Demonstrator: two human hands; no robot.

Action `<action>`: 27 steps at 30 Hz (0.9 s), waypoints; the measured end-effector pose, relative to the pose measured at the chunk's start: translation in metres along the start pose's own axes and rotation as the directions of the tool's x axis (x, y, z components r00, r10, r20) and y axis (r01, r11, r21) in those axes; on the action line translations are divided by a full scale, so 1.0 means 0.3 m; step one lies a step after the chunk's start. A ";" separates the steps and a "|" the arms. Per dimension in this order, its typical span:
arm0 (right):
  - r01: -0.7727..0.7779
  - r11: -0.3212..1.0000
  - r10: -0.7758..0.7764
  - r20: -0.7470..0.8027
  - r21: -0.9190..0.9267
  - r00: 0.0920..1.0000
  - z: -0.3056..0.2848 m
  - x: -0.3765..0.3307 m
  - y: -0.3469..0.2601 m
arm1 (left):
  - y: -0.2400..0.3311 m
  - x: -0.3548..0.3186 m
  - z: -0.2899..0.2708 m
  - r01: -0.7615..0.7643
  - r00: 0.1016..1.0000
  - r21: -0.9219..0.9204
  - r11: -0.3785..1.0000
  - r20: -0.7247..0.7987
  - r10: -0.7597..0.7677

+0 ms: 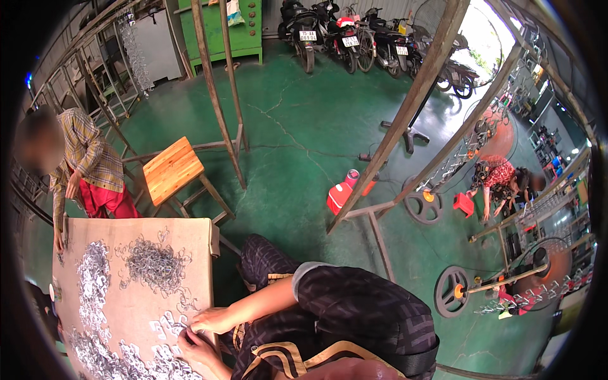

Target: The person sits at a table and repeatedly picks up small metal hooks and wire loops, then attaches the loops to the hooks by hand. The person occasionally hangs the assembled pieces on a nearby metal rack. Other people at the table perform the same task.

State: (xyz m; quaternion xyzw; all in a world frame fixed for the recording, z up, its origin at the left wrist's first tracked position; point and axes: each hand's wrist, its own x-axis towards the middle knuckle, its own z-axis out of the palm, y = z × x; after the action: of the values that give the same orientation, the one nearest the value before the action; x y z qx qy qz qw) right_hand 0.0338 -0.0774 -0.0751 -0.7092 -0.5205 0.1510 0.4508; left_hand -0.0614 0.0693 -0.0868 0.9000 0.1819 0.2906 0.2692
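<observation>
My right hand (214, 320) and my left hand (197, 349) meet at the near right edge of a cardboard-covered table (133, 233). Both sets of fingers are pinched together around something small; the fingers hide most of it. Beside the fingertips lie a few loose flat silver metal pieces (166, 324), curved like hooks. Farther off sits a heap of thin, dark bent-wire pieces (155, 265). More shiny silver pieces form a long pile (94, 278) on the left side and a spread pile (130, 362) along the near side.
Across the table's far left corner, a person in a plaid shirt (95, 145) reaches onto the tabletop. A wooden stool (174, 168) stands beyond it. Metal frames (218, 107), a red box (340, 196) and handwheels (453, 291) occupy the floor. Another person (497, 180) bends at the right; motorbikes (304, 31) stand behind.
</observation>
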 end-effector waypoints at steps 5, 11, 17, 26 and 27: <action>0.068 0.998 -0.068 -0.027 0.012 0.997 0.045 0.015 0.024 | -0.006 -0.013 -0.019 0.020 1.000 -0.004 1.000 -0.017 -0.020; 0.043 0.999 -0.043 0.012 0.001 0.999 0.029 0.016 0.010 | 0.006 -0.011 -0.027 0.013 1.000 0.006 1.000 -0.007 -0.013; -0.001 1.000 0.001 0.018 -0.008 1.000 0.021 0.015 0.003 | 0.013 -0.005 -0.026 -0.008 1.000 0.010 1.000 -0.006 0.008; 0.026 1.000 -0.026 0.012 0.011 1.000 0.021 0.015 0.004 | -0.007 -0.013 -0.019 0.016 1.000 -0.032 0.999 -0.015 -0.016; 0.023 1.000 -0.023 0.005 0.020 1.000 0.022 0.013 0.004 | -0.004 -0.013 -0.017 0.022 1.000 -0.037 0.999 -0.014 -0.023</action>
State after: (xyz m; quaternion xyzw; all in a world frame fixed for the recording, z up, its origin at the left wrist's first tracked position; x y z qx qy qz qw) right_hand 0.0316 -0.0708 -0.0788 -0.6982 -0.5285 0.1528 0.4581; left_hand -0.0678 0.0704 -0.0857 0.8906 0.1885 0.2974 0.2878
